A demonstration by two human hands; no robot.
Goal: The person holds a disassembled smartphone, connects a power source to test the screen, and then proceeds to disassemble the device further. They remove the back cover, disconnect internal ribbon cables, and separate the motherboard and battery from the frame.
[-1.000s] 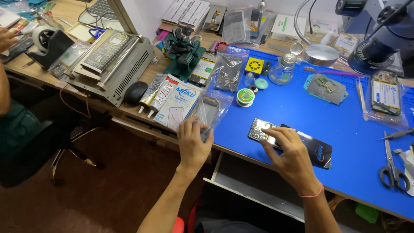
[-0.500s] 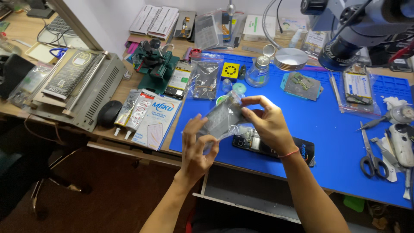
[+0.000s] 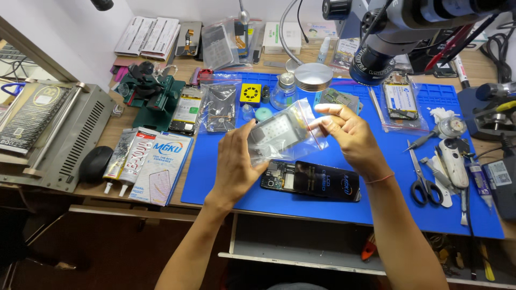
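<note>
1. A clear, crinkled plastic zip bag [image 3: 285, 134] with a flat grey rectangular part inside was held in the air above the middle of the blue work mat [image 3: 226, 172].
2. The left hand [image 3: 236, 166] was curled around the bag's near left end, thumb on top and fingers underneath, gripping it firmly.
3. The right hand [image 3: 349, 134] pinched the bag's far right edge between thumb and forefinger, while its other fingers were stretched out loosely.
4. Directly below the bag, on the mat, lay an opened phone [image 3: 310, 179]: a glossy black slab whose left end showed bare circuit parts.
5. Further back on the mat stood a small glass bottle [image 3: 283, 94] with a metal top, a yellow square block [image 3: 250, 93] to its left, and a round pale-green lid [image 3: 263, 114].
6. To the right on the mat lay black-handled scissors [image 3: 424, 182], a slim screwdriver [image 3: 424, 140] and a white handheld tool [image 3: 453, 161].
7. A large dark microscope head [image 3: 398, 32] hung over the far right of the mat.
8. Off the mat to the left sat a dark green clamp fixture [image 3: 150, 94], a flat printed packet [image 3: 161, 169], soft glue tubes [image 3: 126, 158], a rounded black mouse [image 3: 95, 162] and a grey vented metal machine [image 3: 59, 134].
</note>
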